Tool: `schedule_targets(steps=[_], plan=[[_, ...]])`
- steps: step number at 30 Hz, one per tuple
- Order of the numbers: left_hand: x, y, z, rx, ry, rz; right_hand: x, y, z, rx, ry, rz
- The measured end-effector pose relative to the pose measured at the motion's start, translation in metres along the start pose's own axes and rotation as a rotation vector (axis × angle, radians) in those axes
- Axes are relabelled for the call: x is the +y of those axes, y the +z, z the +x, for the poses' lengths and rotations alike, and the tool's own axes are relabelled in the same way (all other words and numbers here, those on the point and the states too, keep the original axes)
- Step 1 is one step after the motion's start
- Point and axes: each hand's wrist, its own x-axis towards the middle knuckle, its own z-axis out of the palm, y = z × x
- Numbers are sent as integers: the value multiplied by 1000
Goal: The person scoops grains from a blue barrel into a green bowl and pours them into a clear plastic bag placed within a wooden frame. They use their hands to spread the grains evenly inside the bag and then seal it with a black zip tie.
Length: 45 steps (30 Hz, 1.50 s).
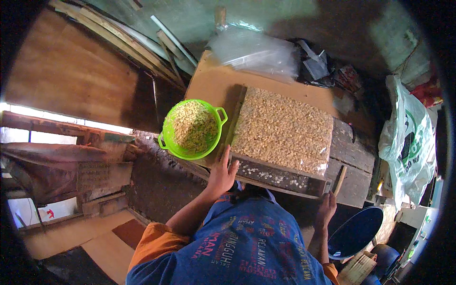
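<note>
A shallow wooden frame (234, 121) lies on the table, filled with a slab of pale split beans or grain (283, 130) under clear plastic film. Loose pale bits are scattered along the dark wooden strip (269, 174) on its near side. My left hand (222, 174) rests at the frame's near left corner, thumb and fingers apart. At the near right corner is my right hand (327, 206), its fingers curled beside a narrow grey piece (327, 187) and the lower end of a wooden stick (341, 180). Whether it grips either is unclear. A green plastic colander (193, 155) holding similar beans stands left of the frame.
Clear plastic sheets (254, 53) and dark bags (319, 67) lie at the table's back. A white printed sack (408, 142) hangs at the right. Below it stands a dark blue tub (356, 231). Wooden boards (124, 42) lean at the back left.
</note>
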Motion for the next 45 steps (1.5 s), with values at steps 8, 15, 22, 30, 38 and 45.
schedule_targets(steps=[8, 15, 22, 30, 38, 45], plan=[[9, -6, 7, 6, -90, -98, 10, -2, 4, 25, -124, -63], [-3, 1, 8, 2, -140, -167, 15, -2, 9, 26, -29, -57], [-9, -16, -4, -24, -164, -191, -2, -3, -1, -70, -65, 24], [-24, -19, -24, -27, -177, -289, -5, -12, -4, -144, -108, -35], [-37, -8, -28, 14, -110, -229, -42, 0, -19, -109, -43, -72], [-40, -12, -26, -56, -131, -176, -34, 0, -18, -100, -95, 11]])
